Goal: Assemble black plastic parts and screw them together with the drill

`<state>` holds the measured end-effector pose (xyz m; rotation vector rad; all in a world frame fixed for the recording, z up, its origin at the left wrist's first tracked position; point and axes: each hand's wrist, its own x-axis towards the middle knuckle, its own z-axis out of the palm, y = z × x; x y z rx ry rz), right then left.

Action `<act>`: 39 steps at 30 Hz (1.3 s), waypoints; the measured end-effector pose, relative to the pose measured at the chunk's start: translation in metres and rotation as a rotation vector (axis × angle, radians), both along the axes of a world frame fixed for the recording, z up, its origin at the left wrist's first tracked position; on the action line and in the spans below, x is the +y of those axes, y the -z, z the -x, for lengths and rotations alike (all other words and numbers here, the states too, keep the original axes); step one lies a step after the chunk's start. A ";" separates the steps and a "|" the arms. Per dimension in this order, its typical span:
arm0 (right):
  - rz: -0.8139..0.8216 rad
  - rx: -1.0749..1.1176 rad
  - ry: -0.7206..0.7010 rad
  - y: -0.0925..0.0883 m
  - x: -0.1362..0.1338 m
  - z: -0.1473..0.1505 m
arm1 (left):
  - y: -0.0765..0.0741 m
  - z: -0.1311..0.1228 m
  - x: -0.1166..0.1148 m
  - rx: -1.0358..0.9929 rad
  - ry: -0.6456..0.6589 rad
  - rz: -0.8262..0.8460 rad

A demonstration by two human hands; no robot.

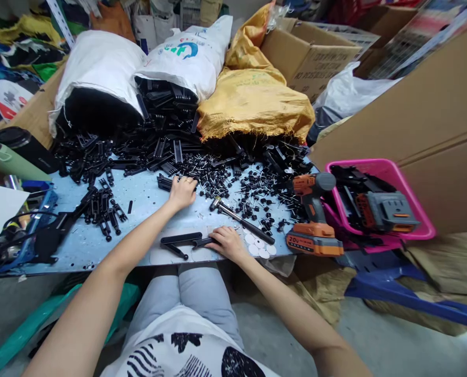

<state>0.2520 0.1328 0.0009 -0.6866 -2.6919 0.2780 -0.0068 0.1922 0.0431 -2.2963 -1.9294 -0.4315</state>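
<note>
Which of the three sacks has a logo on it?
The middle white sack, printed blue-green, between the plain white sack and the yellow sack.

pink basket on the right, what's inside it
A grey and orange block lies in the pink basket beside long black plastic parts. They cover the basket's floor, so anything underneath is hidden.

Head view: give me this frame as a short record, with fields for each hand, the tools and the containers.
left hand: fingers down on the black plastic parts strewn on the table
right hand: grips one end of a black bar at the near edge
tools: hammer beside right hand; orange drill upright further right
containers: pink basket at the right; white sacks and yellow sack behind
other: white discs by right hand
</note>
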 end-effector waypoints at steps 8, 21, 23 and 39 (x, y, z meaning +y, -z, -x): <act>0.089 0.026 0.523 -0.025 0.057 -0.018 | 0.001 -0.038 0.021 0.047 0.228 0.144; 0.312 -0.206 0.961 -0.014 0.151 -0.018 | -0.031 0.033 -0.204 -0.436 -0.166 0.093; 0.294 -0.215 0.960 -0.017 0.150 -0.015 | -0.024 0.026 -0.213 -0.404 -0.188 0.082; 0.487 0.143 0.054 -0.090 0.021 0.032 | 0.012 0.014 -0.211 -0.179 -0.038 -0.167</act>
